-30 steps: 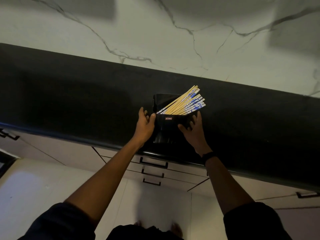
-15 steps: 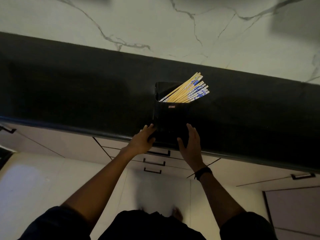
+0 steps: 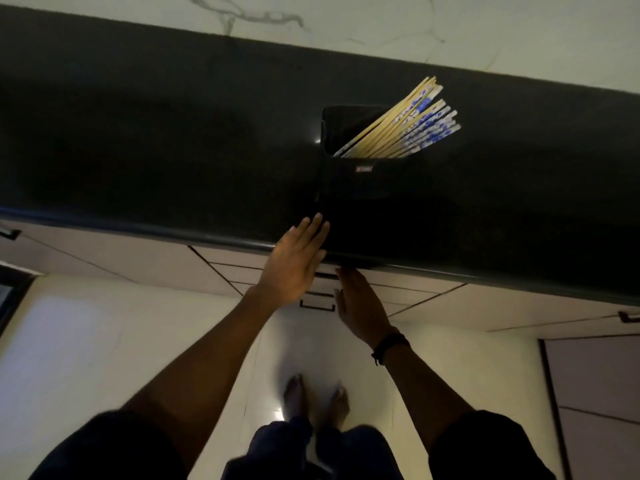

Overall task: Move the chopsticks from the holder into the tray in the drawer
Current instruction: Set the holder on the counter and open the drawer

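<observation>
A black chopstick holder point(image 3: 360, 181) stands on the dark countertop point(image 3: 156, 150) near its front edge. Several wooden chopsticks point(image 3: 405, 126) with blue-and-white ends lean out of it to the upper right. My left hand point(image 3: 294, 265) is flat with fingers together, its tips at the holder's lower left side. My right hand point(image 3: 360, 306) hangs below the counter edge in front of the drawer fronts, fingertips near the top drawer handle point(image 3: 327, 275), holding nothing. The drawers look closed; no tray shows.
Below the counter sits a stack of pale drawers with black handles point(image 3: 317, 306). Cabinet doors flank them, with a handle at far right point(image 3: 628, 317). A marble backsplash point(image 3: 381, 19) runs behind the counter. My bare feet point(image 3: 315, 400) stand on a white tiled floor.
Both hands let go of the holder's sides and slid down toward me. The right hand dropped below the counter edge to the drawers; the left stays by the holder's base.
</observation>
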